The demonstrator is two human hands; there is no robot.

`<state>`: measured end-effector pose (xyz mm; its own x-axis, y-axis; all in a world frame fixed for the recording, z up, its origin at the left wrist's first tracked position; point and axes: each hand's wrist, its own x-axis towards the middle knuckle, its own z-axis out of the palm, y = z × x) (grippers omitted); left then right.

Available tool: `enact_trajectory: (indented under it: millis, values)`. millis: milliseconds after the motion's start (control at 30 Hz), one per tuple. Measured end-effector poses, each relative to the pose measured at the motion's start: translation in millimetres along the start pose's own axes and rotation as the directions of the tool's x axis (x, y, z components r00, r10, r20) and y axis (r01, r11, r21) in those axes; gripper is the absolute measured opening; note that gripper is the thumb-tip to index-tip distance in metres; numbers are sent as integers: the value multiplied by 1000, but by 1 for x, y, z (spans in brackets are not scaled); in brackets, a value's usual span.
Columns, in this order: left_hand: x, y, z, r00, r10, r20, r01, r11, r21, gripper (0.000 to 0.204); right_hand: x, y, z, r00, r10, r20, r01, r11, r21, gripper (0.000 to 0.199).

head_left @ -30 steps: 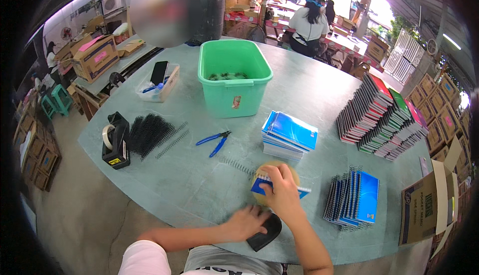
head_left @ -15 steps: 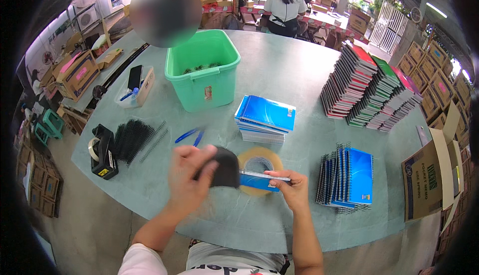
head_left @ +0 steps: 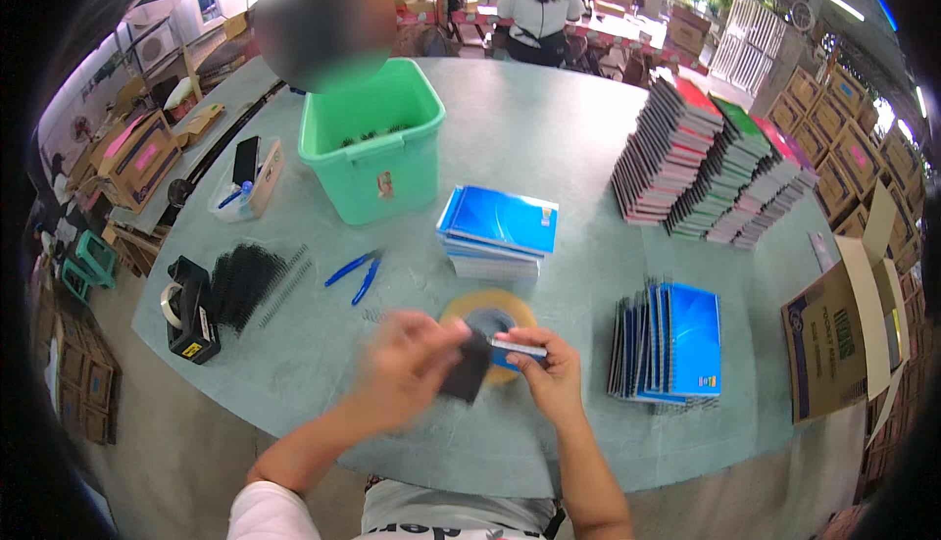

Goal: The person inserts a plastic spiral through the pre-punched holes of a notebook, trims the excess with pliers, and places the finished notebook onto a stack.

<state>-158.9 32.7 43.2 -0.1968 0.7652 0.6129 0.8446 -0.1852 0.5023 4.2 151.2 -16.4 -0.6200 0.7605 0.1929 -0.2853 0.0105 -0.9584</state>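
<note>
My right hand [head_left: 551, 373] pinches a small blue notebook [head_left: 521, 350], its white page edges facing up. My left hand [head_left: 404, 368], blurred by motion, has its fingertips together at the notebook's other end. What they grip is too smeared to make out. A dark flap [head_left: 465, 375] hangs below those fingertips; it looks like the notebook's cover. Behind and partly under the notebook lies a wide roll of yellowish tape [head_left: 474, 303]. Blue-handled pliers [head_left: 365, 280] rest on the table beyond my left hand. A pile of black spiral coils [head_left: 245, 285] lies farther left.
A tape dispenser [head_left: 196, 319] stands by the coils. Blue notebooks [head_left: 500, 221] are stacked ahead; coil-bound ones [head_left: 694, 339] stand right. A green bin [head_left: 372, 182] and a small box [head_left: 265, 182] are behind. Tall notebook stacks [head_left: 676, 158] and an open carton [head_left: 828, 344] flank the right.
My left hand has moved in toward my right hand, and the dark flap has swung lower. The notebook shows less of its blue cover. The whole view has shifted slightly.
</note>
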Motion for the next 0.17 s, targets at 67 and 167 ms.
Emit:
enact_trajectory:
  millis: [67,167]
  values:
    - [14,-3,-8,994,26,-105,-20,998,56,37,-2,3,1,1000,1,7,-1,1000,18,31]
    - [6,-3,6,995,47,89,-54,996,73,37,-3,6,-1,998,29,64,-34,996,86,35]
